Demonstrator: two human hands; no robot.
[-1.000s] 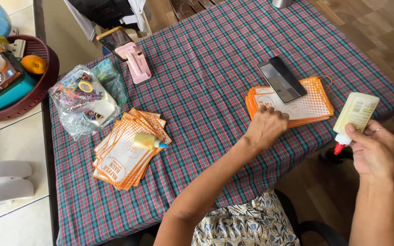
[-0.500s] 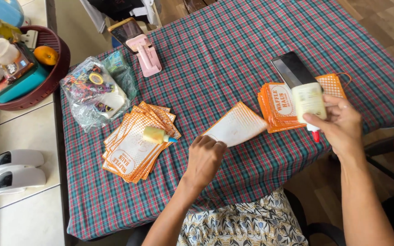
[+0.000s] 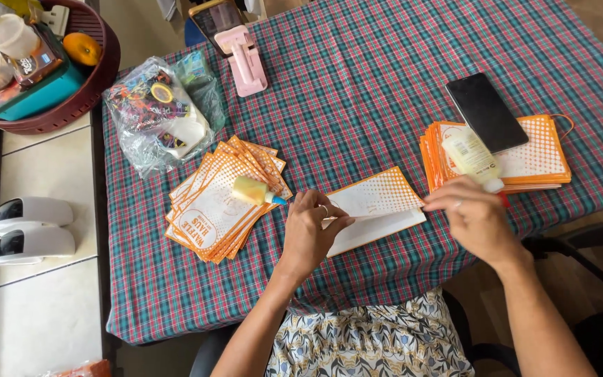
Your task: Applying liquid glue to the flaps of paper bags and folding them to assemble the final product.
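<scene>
Nearest the body, at table centre, a single paper bag (image 3: pixel 375 209) lay flat on the checked cloth (image 3: pixel 357 91). Left hand (image 3: pixel 312 234) pressed on its 9 o'clock end, fingers curled down onto the paper, ring visible. Right hand (image 3: pixel 476 216) was at its 3 o'clock end, fingertips on the bag's corner; fingers also closed round a glue bottle (image 3: pixel 472 157), cap end toward the palm, body pointing to 12 o'clock over the stack.

Change noted: one second before, the left hand rested on the right-hand stack and the right hand held the bottle off the table edge. Half a second before, one bag was being drawn clear toward centre. Now that bag was down and held at both ends. Judged: one bag separated from the supply and positioned for work.

Orientation: bag's long axis ran roughly 8 to 2 o'clock, orange dotted face up, far end tilted slightly toward 2. A white flap or inner strip showed along the near edge.

Further out: at 3 o'clock, the stack (image 3: pixel 525 157) of unworked bags with a phone (image 3: pixel 486 112) on it. At 9 o'clock, a fanned pile (image 3: pixel 211 209) with a second small bottle (image 3: pixel 252 190) on top. Beyond, a plastic pouch (image 3: pixel 158 112), a pink holder (image 3: pixel 246 59), a red basket (image 3: pixel 102 73) at 11 o'clock.
</scene>
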